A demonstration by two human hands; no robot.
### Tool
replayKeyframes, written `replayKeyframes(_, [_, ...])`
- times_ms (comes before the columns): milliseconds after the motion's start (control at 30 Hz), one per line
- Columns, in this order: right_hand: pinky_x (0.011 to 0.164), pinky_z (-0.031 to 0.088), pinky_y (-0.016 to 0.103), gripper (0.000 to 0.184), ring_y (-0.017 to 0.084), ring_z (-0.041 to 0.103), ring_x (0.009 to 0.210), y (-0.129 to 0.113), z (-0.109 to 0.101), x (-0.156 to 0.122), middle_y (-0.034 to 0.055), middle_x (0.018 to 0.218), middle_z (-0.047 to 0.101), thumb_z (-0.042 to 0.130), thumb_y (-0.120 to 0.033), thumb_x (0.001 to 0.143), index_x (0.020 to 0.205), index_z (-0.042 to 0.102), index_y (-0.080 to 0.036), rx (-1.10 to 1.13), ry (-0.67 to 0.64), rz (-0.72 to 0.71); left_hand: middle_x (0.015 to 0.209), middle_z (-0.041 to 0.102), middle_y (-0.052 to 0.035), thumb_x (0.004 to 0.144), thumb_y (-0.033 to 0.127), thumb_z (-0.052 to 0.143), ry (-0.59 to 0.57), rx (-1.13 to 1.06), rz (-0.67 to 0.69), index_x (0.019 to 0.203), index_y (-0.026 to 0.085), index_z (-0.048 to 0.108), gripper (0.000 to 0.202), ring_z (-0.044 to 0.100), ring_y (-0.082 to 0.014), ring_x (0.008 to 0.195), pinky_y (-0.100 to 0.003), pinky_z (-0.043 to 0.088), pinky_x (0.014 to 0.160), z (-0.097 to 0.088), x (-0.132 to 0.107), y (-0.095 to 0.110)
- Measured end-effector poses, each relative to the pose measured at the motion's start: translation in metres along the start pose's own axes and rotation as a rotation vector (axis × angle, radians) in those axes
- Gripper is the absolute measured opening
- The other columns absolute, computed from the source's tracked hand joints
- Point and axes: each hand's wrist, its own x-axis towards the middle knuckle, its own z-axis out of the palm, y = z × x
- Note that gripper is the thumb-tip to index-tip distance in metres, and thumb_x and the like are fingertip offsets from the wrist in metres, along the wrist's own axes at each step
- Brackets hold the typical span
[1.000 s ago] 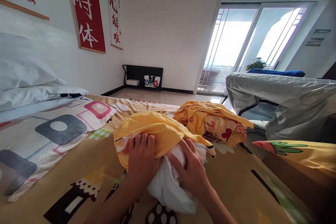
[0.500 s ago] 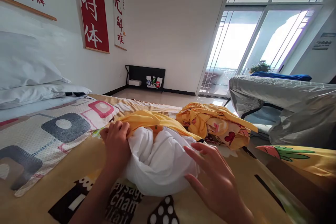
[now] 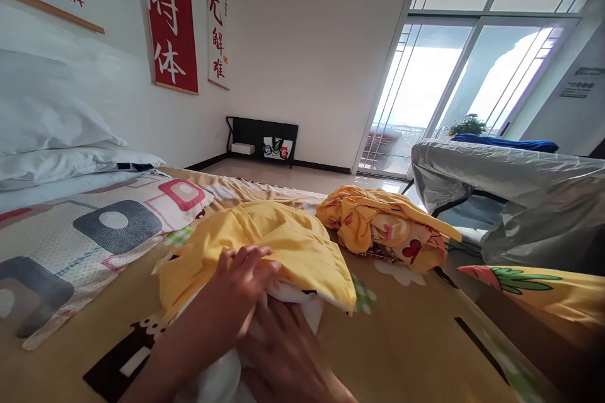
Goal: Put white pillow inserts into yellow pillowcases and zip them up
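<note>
A yellow pillowcase (image 3: 278, 233) lies puffed up in front of me on the bed, its opening towards me. From that opening comes a white pillow (image 3: 220, 378), bunched and mostly hidden by the cover and my forearms. My left hand (image 3: 243, 283) has its fingers bent over the near edge of the pillowcase, gripping the fabric. Just below it, my right hand (image 3: 283, 340) presses on the white pillow at the mouth, fingers stretched forward. Its fingertips go under the yellow edge and are partly hidden.
A crumpled yellow patterned cloth (image 3: 382, 223) lies beyond the pillowcase. At the left are a patterned pillow (image 3: 142, 245) and white pillows (image 3: 51, 107). A yellow pineapple-print cloth (image 3: 543, 289) and a plastic-covered piece of furniture (image 3: 496, 167) stand right. The brown bedsheet (image 3: 401, 340) spreads underneath.
The yellow pillowcase now spreads over most of the white pillow. My right hand has moved left and down to its opening, and my left hand has shifted right and nearer.
</note>
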Motion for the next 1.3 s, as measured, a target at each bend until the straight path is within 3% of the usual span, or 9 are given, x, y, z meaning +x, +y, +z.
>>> replayKeyframes(167, [0.081,0.044,0.039,0.043,0.027,0.051,0.101,0.000,0.008,-0.001,0.0076,0.116,0.058,0.062,-0.042,0.080,0.120,0.055,-0.029,-0.026,0.095,-0.004,0.093,0.061,-0.0054,0.082,0.009,0.042,-0.083,-0.111,-0.176,0.090,0.018,0.055,0.017,0.055,-0.0214,0.089,-0.034,0.038,0.080,0.016,0.030,-0.015])
replayKeyframes(400, [0.073,0.049,0.032,0.032,0.019,0.056,0.081,0.002,-0.004,-0.004,0.0031,0.092,0.061,0.066,-0.041,0.079,0.107,0.060,-0.027,0.120,0.156,-0.007,0.074,0.054,0.0032,0.081,0.022,0.049,-0.236,-0.415,-0.218,0.088,0.021,0.050,0.007,0.050,-0.0130,0.067,-0.023,0.034,0.063,0.001,0.013,-0.033])
replayKeyframes(533, [0.077,0.053,0.025,0.028,0.016,0.061,0.090,0.004,-0.015,-0.005,0.0054,0.103,0.063,0.056,-0.025,0.086,0.114,0.057,-0.022,0.250,0.128,0.158,0.072,0.058,0.0024,0.077,0.027,0.053,-0.368,-0.393,-0.176,0.082,0.021,0.052,0.008,0.052,-0.0143,0.069,-0.024,0.031,0.061,0.007,0.017,-0.030])
replayKeyframes(733, [0.053,0.055,0.026,0.055,0.020,0.068,0.081,0.000,-0.012,-0.012,0.0143,0.120,0.061,0.047,-0.028,0.090,0.142,0.037,-0.019,-0.088,0.187,0.277,0.055,0.046,0.0025,0.074,0.016,0.047,-0.271,-0.326,-0.204,0.062,0.017,0.041,0.014,0.041,-0.0113,0.056,-0.025,0.023,0.054,0.007,0.020,-0.007])
replayKeyframes(867, [0.043,0.049,0.025,0.039,0.018,0.066,0.060,0.000,-0.009,-0.013,0.0105,0.091,0.070,0.036,-0.029,0.095,0.127,0.047,-0.011,-0.144,0.341,0.352,0.054,0.040,0.0043,0.084,0.035,0.050,-0.262,-0.519,-0.228,0.059,0.016,0.038,0.034,0.035,-0.0084,0.053,-0.023,0.025,0.051,-0.014,0.002,-0.020])
replayKeyframes(967, [0.044,0.047,0.025,0.028,0.016,0.064,0.054,0.002,-0.009,-0.009,0.0068,0.078,0.068,0.034,-0.030,0.096,0.111,0.050,-0.011,-0.117,0.435,0.286,0.054,0.040,0.0040,0.089,0.036,0.043,-0.103,-0.447,-0.279,0.061,0.017,0.039,0.034,0.035,-0.0089,0.052,-0.023,0.027,0.051,-0.025,-0.008,-0.025])
replayKeyframes(1067, [0.045,0.043,0.024,0.018,0.015,0.060,0.052,0.000,-0.004,-0.007,0.0027,0.068,0.061,0.038,-0.024,0.095,0.099,0.052,-0.015,-0.112,0.485,0.226,0.079,0.057,0.0000,0.089,0.025,0.043,0.005,-0.368,-0.121,0.085,0.019,0.053,0.012,0.052,-0.0126,0.072,-0.024,0.041,0.069,-0.021,-0.005,-0.016])
replayKeyframes(1133, [0.048,0.043,0.023,0.014,0.014,0.059,0.054,-0.002,0.001,-0.009,0.0018,0.066,0.059,0.041,-0.018,0.092,0.096,0.054,-0.016,-0.120,0.480,0.192,0.100,0.059,-0.0029,0.085,0.016,0.044,-0.043,-0.304,0.031,0.104,0.022,0.054,0.022,0.055,-0.0163,0.091,-0.029,0.042,0.083,-0.013,0.001,-0.005])
replayKeyframes(1300, [0.061,0.048,0.023,0.017,0.015,0.063,0.068,-0.003,0.011,-0.016,0.0061,0.077,0.062,0.046,-0.009,0.085,0.094,0.059,-0.015,-0.142,0.470,0.115,0.088,0.061,-0.0046,0.076,0.010,0.047,-0.258,-0.147,0.122,0.087,0.019,0.054,0.016,0.056,-0.0198,0.082,-0.030,0.042,0.071,0.009,0.014,0.007])
